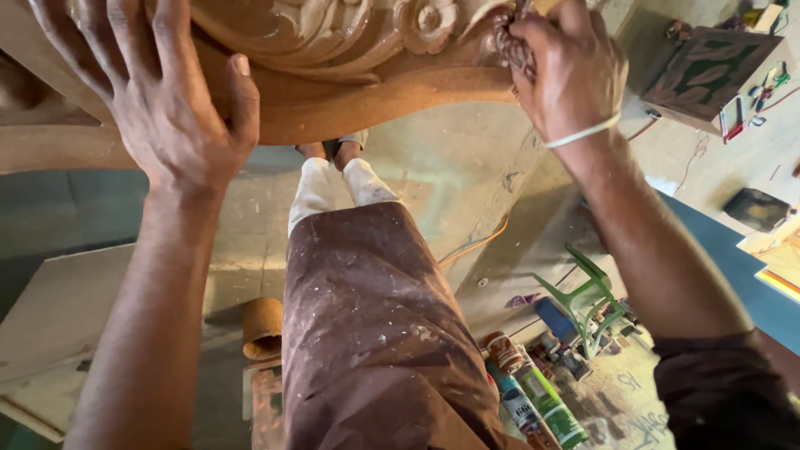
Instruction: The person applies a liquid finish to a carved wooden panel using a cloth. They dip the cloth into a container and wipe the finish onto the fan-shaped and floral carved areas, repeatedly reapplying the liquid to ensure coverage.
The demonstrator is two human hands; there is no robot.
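L fingers spread & flat on the carving, thumb angled out toward its lower curved edge; left hand presses palm-down on the upper left of the wood, holding nothing. R fingers curled tight together, pinched on a small dark wad pushed against the carved scroll at the carving's right end; can't tell what the wad is, mostly hidden by the knuckles. Right hand has a pale band round the wrist, dark sleeve lower on that arm. Carving itself: reddish-brown wood w/ a flower rosette & leaf scrolls, spans the top of the view, arched lower rim, both hands touching it, well apart from each other. Below, between the arms, the person's brown dusty apron, white trouser legs & feet on the floor. Left of the apron a sandpaper roll stands near a pale board. Right of it spray cans lie just beside a green plastic stool. Far upper right, a small carved panel w/ green leaf shapes.
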